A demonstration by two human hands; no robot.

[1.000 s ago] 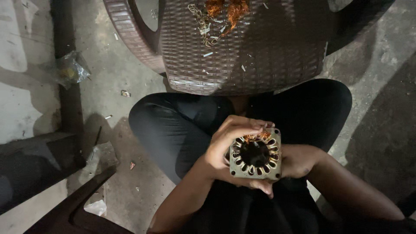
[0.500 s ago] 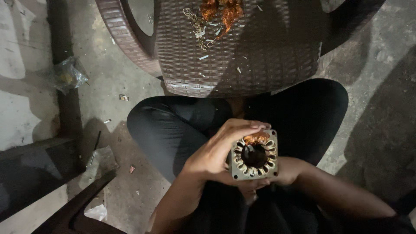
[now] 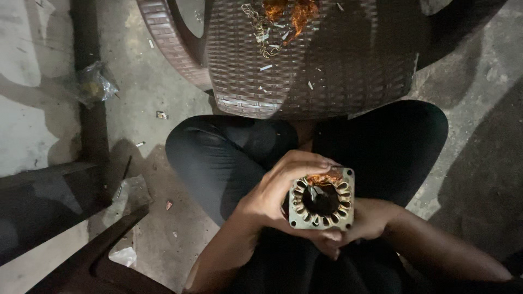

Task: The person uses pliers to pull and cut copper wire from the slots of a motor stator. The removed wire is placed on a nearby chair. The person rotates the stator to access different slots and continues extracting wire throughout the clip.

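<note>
- The left hand (image 3: 272,198) wraps the stator (image 3: 322,198) from its left, fingers curled over the top edge; half a second ago those fingers sat lower on the side.
- The right hand (image 3: 362,226) cups it from beneath, grip closed.
- The stator rests over the lap: a square metal frame with a ring of slots, a round bore, and frayed copper wire at the top.
- Beyond the knees stands a woven brown chair (image 3: 305,65) with copper scraps (image 3: 286,13) on it.
</note>
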